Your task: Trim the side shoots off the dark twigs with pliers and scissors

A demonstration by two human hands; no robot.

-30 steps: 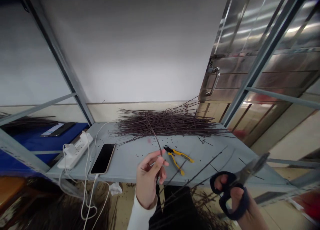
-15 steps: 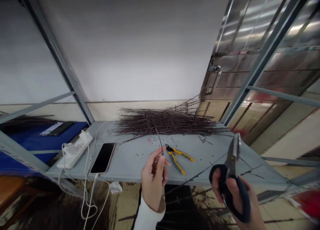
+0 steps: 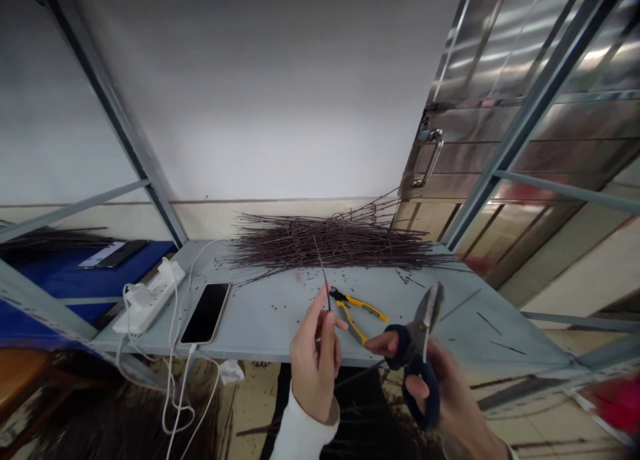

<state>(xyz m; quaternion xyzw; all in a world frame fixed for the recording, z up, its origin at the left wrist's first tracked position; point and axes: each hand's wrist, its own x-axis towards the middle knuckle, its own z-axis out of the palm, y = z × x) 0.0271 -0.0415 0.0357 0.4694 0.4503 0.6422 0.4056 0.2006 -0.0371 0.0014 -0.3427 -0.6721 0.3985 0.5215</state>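
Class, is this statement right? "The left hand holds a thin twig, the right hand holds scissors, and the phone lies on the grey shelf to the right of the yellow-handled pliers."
Not quite: the head view shows the phone to the left of the yellow-handled pliers, not to their right. The rest stands.

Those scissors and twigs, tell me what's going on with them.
The left hand pinches a thin dark twig upright, and the right hand holds the scissors beside it, blades pointing away from the twig. Yellow-handled pliers lie on the shelf, in front of a big pile of twigs.
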